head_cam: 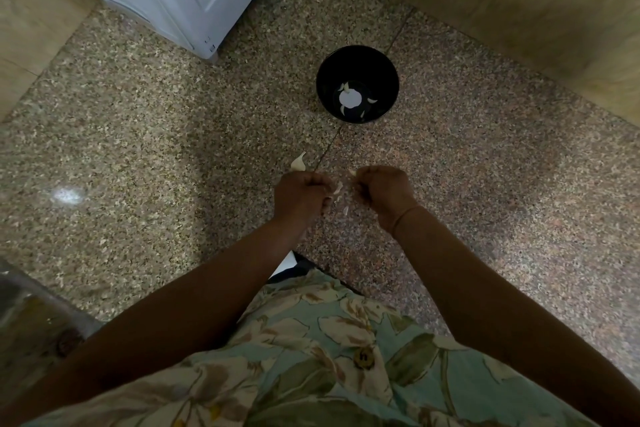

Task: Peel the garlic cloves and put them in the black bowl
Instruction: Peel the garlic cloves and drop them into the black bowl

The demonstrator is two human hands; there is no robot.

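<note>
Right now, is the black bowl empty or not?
Not empty: the upright black bowl holds several pale garlic pieces on its bottom.

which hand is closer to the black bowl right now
Right. The right hand sits almost straight below the black bowl in view; the left hand is below and farther left.

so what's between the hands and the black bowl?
Head view: mostly bare speckled floor with a tile seam, plus one pale garlic piece just beyond the left hand, well short of the black bowl.
</note>
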